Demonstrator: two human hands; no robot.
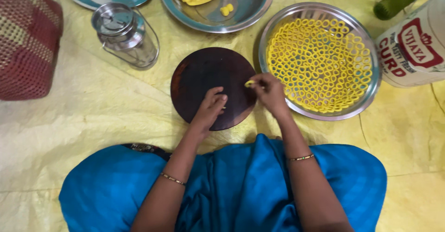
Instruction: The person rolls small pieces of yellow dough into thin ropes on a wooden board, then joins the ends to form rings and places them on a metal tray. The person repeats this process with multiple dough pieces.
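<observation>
**Hands on round board**

Right hand (270, 92) pinching small yellow dough piece (250, 82) over dark round board (204, 74). Left hand (209, 108) fingers curled, pressing board. Beside right: steel plate (371, 93) of yellow dough rings (320, 65). Beyond: steel bowl (252, 9), steel container (125, 35).

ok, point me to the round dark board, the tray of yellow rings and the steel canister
round dark board (199, 81): head view, bare upper-left part of its top.
tray of yellow rings (271, 30): head view, bare steel rim at upper left.
steel canister (125, 35): head view, middle of its body, just below the lid.
</observation>
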